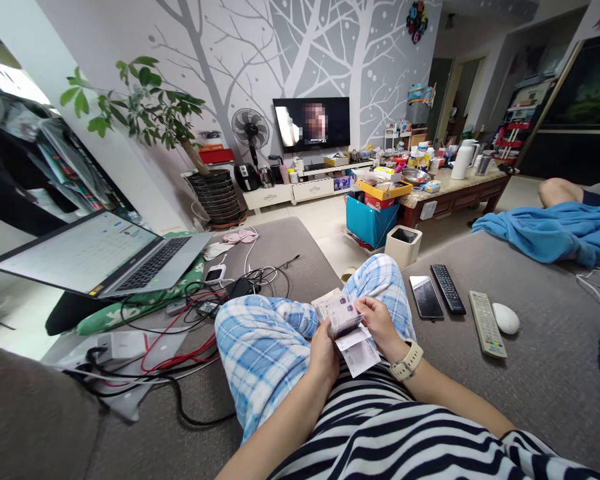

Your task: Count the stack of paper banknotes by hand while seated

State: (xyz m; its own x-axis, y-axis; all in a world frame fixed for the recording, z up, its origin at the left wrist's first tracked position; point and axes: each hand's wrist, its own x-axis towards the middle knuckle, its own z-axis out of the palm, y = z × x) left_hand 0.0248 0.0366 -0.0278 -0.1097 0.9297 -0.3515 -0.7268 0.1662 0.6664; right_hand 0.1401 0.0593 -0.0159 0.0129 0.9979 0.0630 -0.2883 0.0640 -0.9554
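Observation:
A stack of pale banknotes with purplish print is held over my lap. My left hand is closed around the stack's lower left side. The fingers of my right hand pinch the notes at their upper right edge. A few pale notes hang below the stack, fanned down toward my striped shirt. My crossed legs in blue plaid trousers lie under both hands. A cream watch is on my right wrist.
An opened laptop sits at left beside tangled cables. To my right lie a phone, a black remote, a beige remote and a white mouse. Another person's knee shows beside a blue blanket.

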